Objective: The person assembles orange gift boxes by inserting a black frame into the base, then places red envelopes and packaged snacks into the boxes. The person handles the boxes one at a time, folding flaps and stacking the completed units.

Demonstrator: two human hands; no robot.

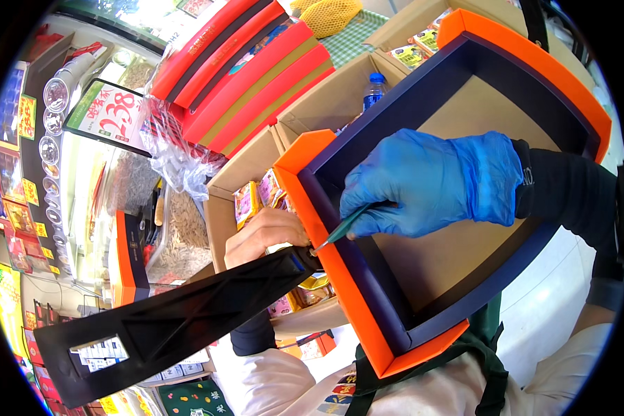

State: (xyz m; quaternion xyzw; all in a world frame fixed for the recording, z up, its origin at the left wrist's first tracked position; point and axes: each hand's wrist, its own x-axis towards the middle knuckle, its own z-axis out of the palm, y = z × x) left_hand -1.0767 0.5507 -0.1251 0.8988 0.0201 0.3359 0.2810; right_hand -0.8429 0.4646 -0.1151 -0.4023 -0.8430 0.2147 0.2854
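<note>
My right hand, in a blue disposable glove, pinches a slim green pointed tool, perhaps tweezers. Its metal tip meets the orange rim beside a small dark fitting at the end of a long black plastic part. My bare left hand is on the outer side of the orange rim, beside that fitting; its fingertips are partly hidden, so its grip is unclear. An open cardboard gift box, with dark blue walls and orange flaps, lies tilted beneath my gloved hand.
Cartons of small packaged snacks stand behind the box, one with a blue-capped bottle. Red gift boxes are stacked at the upper left. A price sign stands near bins of dried goods. Yellow netting lies on checked cloth.
</note>
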